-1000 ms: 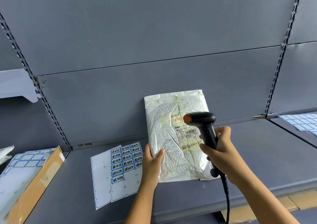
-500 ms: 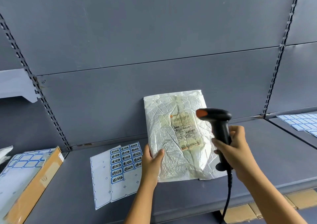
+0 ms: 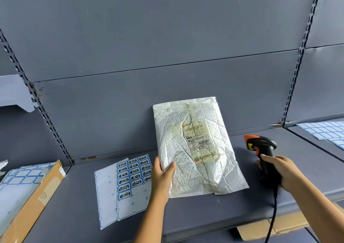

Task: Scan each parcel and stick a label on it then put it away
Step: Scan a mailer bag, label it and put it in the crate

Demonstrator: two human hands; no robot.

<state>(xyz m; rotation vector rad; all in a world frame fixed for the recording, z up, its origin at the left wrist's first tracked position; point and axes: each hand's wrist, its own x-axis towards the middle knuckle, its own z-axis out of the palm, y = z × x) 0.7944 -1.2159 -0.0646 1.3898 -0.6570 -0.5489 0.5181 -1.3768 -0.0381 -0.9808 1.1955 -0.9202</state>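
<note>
While the parcel [image 3: 195, 149] is held tilted up on the shelf [image 3: 204, 211], printed side facing near, its lower left edge is gripped by the left hand [image 3: 162, 177], with the thumb laid on the front. To the right, apart from the parcel, the scanner [image 3: 260, 145] is gripped by its handle in the right hand [image 3: 279, 170]. A label sheet [image 3: 130, 175] is laid just left of the left hand.

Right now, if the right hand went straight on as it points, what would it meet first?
Likely the right edge of the white crinkled plastic parcel, though depth is unclear.
</note>
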